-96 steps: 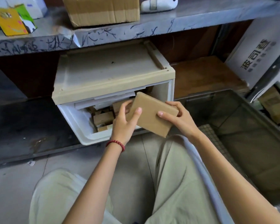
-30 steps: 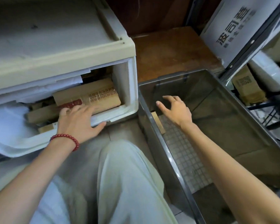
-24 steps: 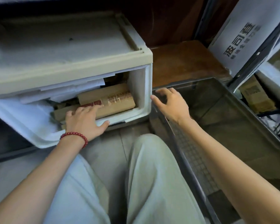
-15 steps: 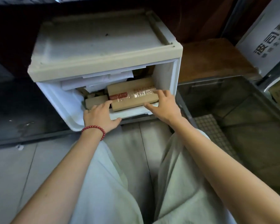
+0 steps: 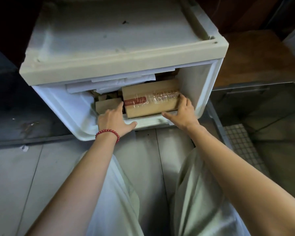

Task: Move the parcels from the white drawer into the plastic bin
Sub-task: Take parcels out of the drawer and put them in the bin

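Red bead bracelet [image 5: 107, 132] on its wrist, the left hand [image 5: 115, 119] lies over the front rim of the white plastic drawer [image 5: 71, 106]. Its thumb is spread on the rim and its fingers lie straight against the left end of the long brown cardboard parcel [image 5: 152, 99], tips hidden. That taped parcel sits in the drawer's front right corner, long axis along the front rim. The right hand [image 5: 184, 114] grips its right end, fingers curled over it, thumb under the front edge. The translucent grey plastic bin [image 5: 237, 89] stands just beside the drawer's right wall, so the right hand is nearer and would likely lead.
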{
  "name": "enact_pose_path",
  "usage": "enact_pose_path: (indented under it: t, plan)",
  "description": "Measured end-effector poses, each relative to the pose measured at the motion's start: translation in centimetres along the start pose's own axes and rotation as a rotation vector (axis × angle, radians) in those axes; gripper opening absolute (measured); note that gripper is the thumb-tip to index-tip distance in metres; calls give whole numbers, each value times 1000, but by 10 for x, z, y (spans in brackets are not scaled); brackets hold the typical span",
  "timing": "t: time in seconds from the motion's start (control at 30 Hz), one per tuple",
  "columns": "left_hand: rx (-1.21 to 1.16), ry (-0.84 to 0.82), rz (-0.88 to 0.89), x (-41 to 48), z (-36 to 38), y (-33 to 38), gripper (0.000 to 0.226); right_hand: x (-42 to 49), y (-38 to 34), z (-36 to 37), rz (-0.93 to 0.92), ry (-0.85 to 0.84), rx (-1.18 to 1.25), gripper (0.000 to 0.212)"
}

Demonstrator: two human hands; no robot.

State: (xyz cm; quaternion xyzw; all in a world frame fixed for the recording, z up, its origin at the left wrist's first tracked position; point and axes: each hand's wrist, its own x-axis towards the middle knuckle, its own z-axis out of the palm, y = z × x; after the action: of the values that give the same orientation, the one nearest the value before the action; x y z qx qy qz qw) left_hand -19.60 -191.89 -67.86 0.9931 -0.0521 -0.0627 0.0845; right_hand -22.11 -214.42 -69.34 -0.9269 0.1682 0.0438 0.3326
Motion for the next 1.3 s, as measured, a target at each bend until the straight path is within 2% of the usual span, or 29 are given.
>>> enact_pose_path:
  t: [0.13, 0.3, 0.5, 0.73, 0.87, 1.0, 1.13, 1.3]
  plan:
    - [-123, -2, -31, 14, 11, 7, 94, 15, -1, 1, 46, 26, 128, 100]
    - [-573, -61, -103, 25, 15, 12, 101, 23, 0, 0, 111, 53, 216, 86]
    - [-775, 37, -106, 18, 11, 7, 103, 7, -3, -3, 86, 4, 389, 82]
    - [-839, -23, -88, -16, 2, -2, 104, -26, -7, -13, 14, -9, 464, 84]
    - [-840, 26, -68, -40, -10, -7, 95, -54, -12, -17, -38, 0, 482, 81]
    - [-855, 45, -55, -71, -20, -15, 97, -85, -14, -24, -79, 30, 512, 77]
    - [-857, 71, 2, -107, -29, -19, 86, -111, -15, -35, -102, 42, 571, 70]
    - [-886, 72, -6, -135, -34, -39, 104, -134, -18, -39, -127, 4, 677, 58]
